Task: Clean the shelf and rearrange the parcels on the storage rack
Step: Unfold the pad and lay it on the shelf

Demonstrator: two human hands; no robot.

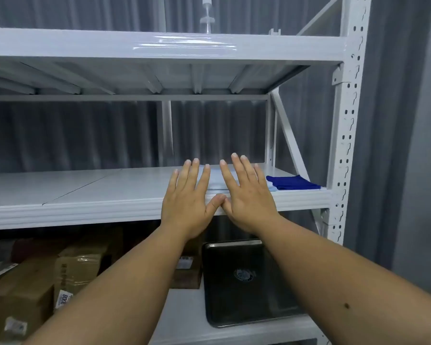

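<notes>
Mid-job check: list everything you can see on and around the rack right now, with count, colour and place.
Rack: one, white metal, three shelf levels in view.
Spray bottle: one, clear with white top, top shelf, centre-right.
Blue cloth: one, dark blue, middle shelf, right end.
Pale sheet: one, light blue, middle shelf, under the fingers; what it is cannot be told.
Boxes: at least three, brown cardboard, lower shelf, left.
Black case: one, black with round emblem, lower shelf, right of the boxes.
Curtain: grey, behind the rack.
Left hand: open, flat at middle shelf edge.
Right hand: open, flat beside it, thumbs touching.
</notes>
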